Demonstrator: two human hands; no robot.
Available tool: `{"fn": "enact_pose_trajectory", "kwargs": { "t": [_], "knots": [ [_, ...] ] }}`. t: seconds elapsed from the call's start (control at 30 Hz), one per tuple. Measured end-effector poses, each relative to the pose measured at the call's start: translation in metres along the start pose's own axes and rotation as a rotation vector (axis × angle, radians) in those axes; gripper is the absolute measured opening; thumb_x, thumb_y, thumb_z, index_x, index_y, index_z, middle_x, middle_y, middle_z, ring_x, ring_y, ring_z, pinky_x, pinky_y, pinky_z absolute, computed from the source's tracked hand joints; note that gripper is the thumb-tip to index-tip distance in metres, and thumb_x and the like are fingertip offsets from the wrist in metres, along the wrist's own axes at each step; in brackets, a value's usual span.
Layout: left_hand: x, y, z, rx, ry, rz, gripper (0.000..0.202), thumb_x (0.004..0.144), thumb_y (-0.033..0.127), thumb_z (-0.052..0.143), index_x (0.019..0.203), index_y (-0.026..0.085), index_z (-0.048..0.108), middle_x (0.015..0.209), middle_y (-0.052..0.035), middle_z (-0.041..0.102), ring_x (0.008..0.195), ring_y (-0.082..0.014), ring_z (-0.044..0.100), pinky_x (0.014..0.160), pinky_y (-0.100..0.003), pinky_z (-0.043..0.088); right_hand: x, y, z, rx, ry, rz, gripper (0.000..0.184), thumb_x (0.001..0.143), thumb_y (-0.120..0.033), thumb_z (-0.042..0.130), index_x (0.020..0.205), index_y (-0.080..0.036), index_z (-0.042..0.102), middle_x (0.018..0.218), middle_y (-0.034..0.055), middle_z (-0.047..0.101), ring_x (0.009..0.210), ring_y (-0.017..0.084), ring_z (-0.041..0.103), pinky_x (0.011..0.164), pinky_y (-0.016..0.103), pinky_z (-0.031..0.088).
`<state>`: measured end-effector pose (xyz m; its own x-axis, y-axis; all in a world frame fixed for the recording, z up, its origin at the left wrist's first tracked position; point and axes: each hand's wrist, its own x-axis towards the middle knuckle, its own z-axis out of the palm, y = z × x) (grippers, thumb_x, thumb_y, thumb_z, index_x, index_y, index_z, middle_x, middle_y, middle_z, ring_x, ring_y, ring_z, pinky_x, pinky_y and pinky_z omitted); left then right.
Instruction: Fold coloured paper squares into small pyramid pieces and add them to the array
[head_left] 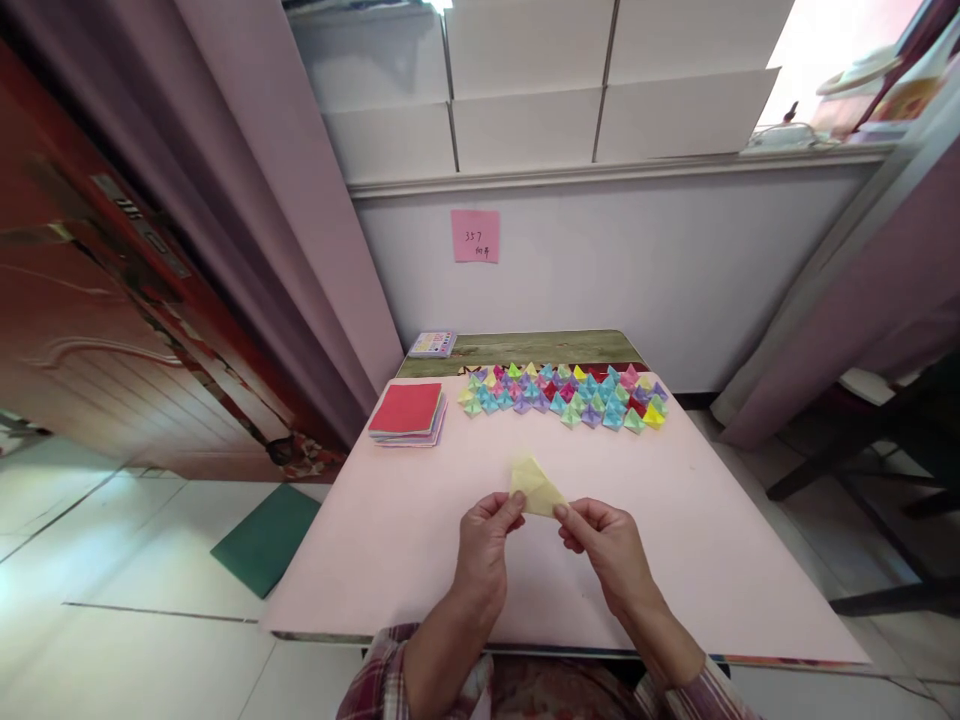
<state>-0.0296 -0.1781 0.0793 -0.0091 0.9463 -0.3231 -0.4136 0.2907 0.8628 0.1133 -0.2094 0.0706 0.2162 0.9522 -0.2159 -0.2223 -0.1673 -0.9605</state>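
Note:
Between my two hands, above the pink tabletop point(420, 540), is a partly folded piece of yellow origami paper point(538, 487). My left hand point(489, 535) pinches its left edge between thumb and fingers. At its lower right corner, my right hand point(601, 535) grips it the same way. Farther back lie rows of small folded paper pieces point(562, 395) in many colours, set close together. To the left of them sits a stack of square origami paper point(407, 412) with a red sheet on top.
A small patterned pad point(433, 345) rests at the table's back left corner. On the wall behind hangs a pink note point(475, 237) with handwriting. A green flat sheet point(268, 538) lies on the floor at the left, near a wooden door point(97, 330). A dark chair point(885, 480) stands at the right.

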Motion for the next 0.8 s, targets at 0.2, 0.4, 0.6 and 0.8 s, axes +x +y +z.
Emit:
{"fn": "enact_pose_trajectory", "kwargs": {
  "t": [0.2,0.4,0.6,0.8],
  "knots": [
    [-0.009,-0.005,-0.011,-0.13,-0.122,-0.181,0.028,0.059,0.03,0.086,0.069,0.012,0.067,0.07,-0.0009,0.064,0.059,-0.0073,0.054,0.061,-0.021,0.045,-0.008,0.006,-0.031,0.053,0.16,-0.014,0.04,0.064,-0.055,0.079,0.073,-0.017,0.072,0.066,0.0048,0.068,0.06,0.017,0.059,0.058,0.028,0.05],
    [-0.019,-0.02,-0.012,-0.243,-0.284,-0.375,0.024,0.067,0.027,0.082,0.081,0.013,0.067,0.079,-0.0034,0.067,0.067,-0.0104,0.059,0.062,-0.023,0.048,-0.021,-0.001,-0.018,0.138,-0.159,0.111,0.044,0.073,-0.059,0.071,0.084,-0.016,0.072,0.078,0.0081,0.071,0.067,0.018,0.064,0.06,0.028,0.051],
    [-0.024,-0.025,-0.011,-0.247,-0.353,-0.384,0.02,0.073,0.026,0.078,0.085,0.014,0.067,0.08,-0.0036,0.066,0.068,-0.0116,0.06,0.06,-0.024,0.046,-0.024,-0.001,-0.015,0.217,-0.215,0.144,0.037,0.067,-0.051,0.079,0.079,-0.017,0.071,0.071,0.0037,0.068,0.06,0.014,0.059,0.056,0.024,0.048],
    [-0.025,-0.031,-0.008,-0.262,-0.397,-0.373,0.018,0.076,0.025,0.075,0.085,0.012,0.067,0.083,-0.0053,0.066,0.072,-0.0127,0.06,0.068,-0.026,0.046,-0.028,-0.001,-0.022,0.205,-0.223,0.159,0.035,0.067,-0.049,0.08,0.079,-0.017,0.074,0.072,0.0031,0.068,0.063,0.013,0.057,0.059,0.024,0.048]
  ]
}}
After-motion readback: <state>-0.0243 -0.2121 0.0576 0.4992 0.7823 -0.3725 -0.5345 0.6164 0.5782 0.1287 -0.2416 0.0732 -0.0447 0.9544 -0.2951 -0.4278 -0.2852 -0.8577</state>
